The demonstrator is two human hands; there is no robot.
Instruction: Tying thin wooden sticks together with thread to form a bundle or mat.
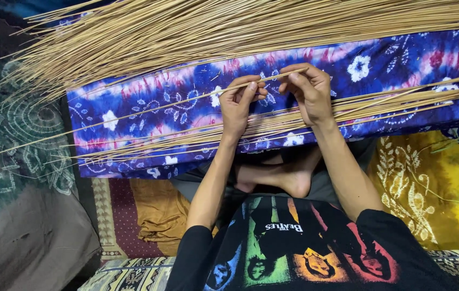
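Head view: left hand and right hand both pinch one thin stick, fingers closed around it, close together, likely for fine control. The stick runs out past the left hand over the blue patterned cloth. Small stick bundle lies just under the wrists; large stick pile beyond the fingertips, within reach.

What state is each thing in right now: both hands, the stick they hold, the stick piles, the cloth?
Left hand: pinching the thin stick.
Right hand: pinching the same stick.
Thin stick: held slanted above the cloth.
Big stick pile: fanned out loose.
Small stick bundle: lying flat.
Tie-dye cloth: spread under the sticks.
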